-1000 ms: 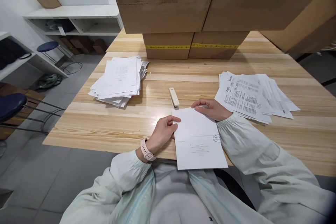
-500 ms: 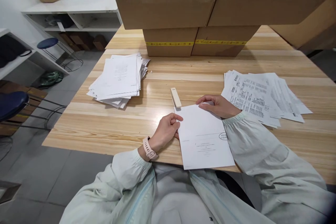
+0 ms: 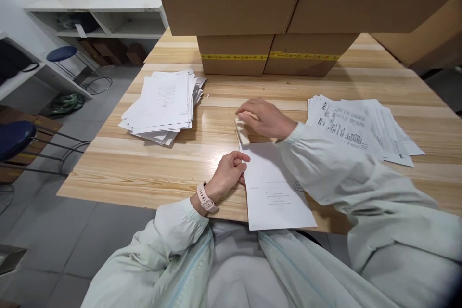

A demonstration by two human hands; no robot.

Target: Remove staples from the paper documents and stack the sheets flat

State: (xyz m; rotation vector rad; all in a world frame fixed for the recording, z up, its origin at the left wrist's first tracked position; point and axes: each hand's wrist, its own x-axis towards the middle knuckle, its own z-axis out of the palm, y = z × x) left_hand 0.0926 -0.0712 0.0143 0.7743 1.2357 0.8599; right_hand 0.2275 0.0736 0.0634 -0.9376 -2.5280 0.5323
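A cream stapler (image 3: 242, 134) lies on the table with its near end over the top left corner of white printed sheets (image 3: 276, 178). My left hand (image 3: 230, 169), with a pink watch on its wrist, pinches the left edge of these sheets just below the stapler. Their near end reaches past the table's front edge. My right hand (image 3: 266, 118) is over the far end of the stapler, its fingers bent and blurred by motion. Whether it presses or grips the stapler cannot be made out.
A stack of papers (image 3: 162, 103) lies on the left of the table (image 3: 119, 173). Another spread of printed papers (image 3: 346, 125) lies to the right, partly behind my right sleeve. Stacked cardboard boxes (image 3: 234, 53) stand at the back. Blue stools (image 3: 62, 54) are on the floor at left.
My right hand has left the far edge of the sheets and moved left and away from me to the stapler. My left hand keeps its pinch in nearly the same place.
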